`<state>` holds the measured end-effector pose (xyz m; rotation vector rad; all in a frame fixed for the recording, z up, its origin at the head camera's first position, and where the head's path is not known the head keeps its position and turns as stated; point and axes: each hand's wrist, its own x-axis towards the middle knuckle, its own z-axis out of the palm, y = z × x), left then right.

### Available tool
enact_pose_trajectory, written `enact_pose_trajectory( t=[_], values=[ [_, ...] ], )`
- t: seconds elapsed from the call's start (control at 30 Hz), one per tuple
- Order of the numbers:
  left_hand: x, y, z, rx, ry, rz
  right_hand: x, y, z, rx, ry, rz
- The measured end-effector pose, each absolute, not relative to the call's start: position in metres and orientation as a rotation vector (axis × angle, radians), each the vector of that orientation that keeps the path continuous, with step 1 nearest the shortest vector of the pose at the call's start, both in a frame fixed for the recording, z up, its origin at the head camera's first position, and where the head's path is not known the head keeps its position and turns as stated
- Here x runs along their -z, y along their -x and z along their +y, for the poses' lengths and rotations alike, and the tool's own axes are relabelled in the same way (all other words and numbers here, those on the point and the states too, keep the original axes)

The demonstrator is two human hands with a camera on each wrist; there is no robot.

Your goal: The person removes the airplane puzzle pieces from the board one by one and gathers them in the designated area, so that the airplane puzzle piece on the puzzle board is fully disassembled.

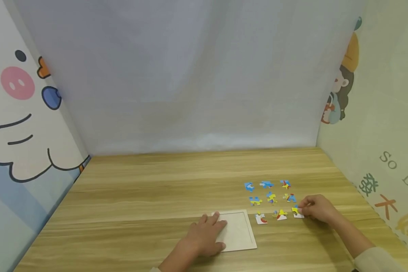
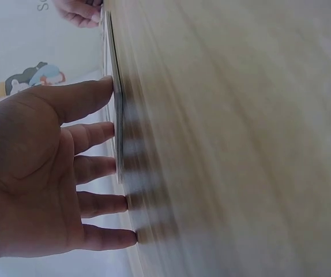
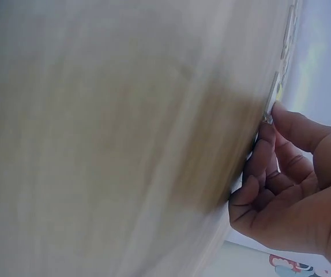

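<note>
A pale, square puzzle tray [image 1: 236, 231] with a raised border lies on the table. My left hand [image 1: 205, 235] rests on its left side with fingers spread; in the left wrist view the thumb and some fingertips touch the tray's edge [image 2: 117, 98], and the lower fingertips reach the table. At the near right corner of a loose grid of puzzle pieces, my right hand [image 1: 317, 208] pinches a yellow, white and blue puzzle piece [image 1: 296, 212] between thumb and fingers. In the right wrist view the hand [image 3: 292, 173] covers part of that piece, which appears low over the table.
Several other puzzle pieces [image 1: 272, 197] lie apart from one another in three rows, right of and beyond the tray. The wood-grain table [image 1: 139, 189] stretches to a pale cloth backdrop [image 1: 190, 94]. Printed panels [image 1: 370, 151] stand at both sides.
</note>
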<state>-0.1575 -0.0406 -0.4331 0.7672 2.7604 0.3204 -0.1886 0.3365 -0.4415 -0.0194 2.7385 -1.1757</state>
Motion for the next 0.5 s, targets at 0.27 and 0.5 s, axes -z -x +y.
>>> enact_pose_trajectory(
  t=[0.27, 0.5],
  values=[
    [0.4356, 0.1570, -0.0453, -0.370, -0.760, 2.755, 0.4407, 0.1898, 0.3283, 1.171, 0.049, 2.739],
    [0.4391, 0.1584, -0.0511, -0.465, -0.762, 2.738, 0.4333, 0.1846, 0.3272, 1.257, 0.050, 2.655]
  ],
)
